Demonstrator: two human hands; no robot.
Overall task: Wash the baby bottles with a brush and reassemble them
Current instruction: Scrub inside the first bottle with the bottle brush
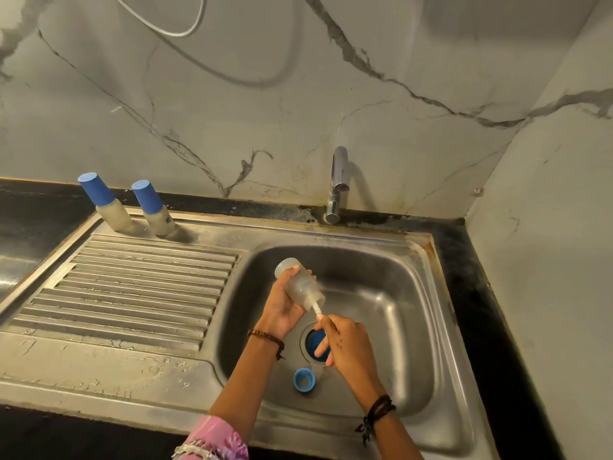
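Overhead, a steel sink (414, 260) sits in a dark stone counter (43, 210), tucked into a corner of pale marble-veined wall (265, 94) with grey streaks running across it. A ribbed draining board (132, 287) fills the left half, its flat front edge spotted with water. A chrome tap (338, 184) stands behind the basin, and a thin hose (185, 28) loops across the wall above.

Over the basin, the left hand (285, 310) wraps around an open, cloudy baby bottle (298, 282), tilted with its mouth down toward the right. The right hand (348, 343) pinches the white handle of a brush (316, 308), whose head is inside the bottle; the bristles are hard to make out through the plastic.

A blue ring cap (303, 379) lies on the basin floor near the drain (311, 340), where something blue also sits, possibly another part.

Two capped bottles (132, 207) with blue lids stand at the back left rim.
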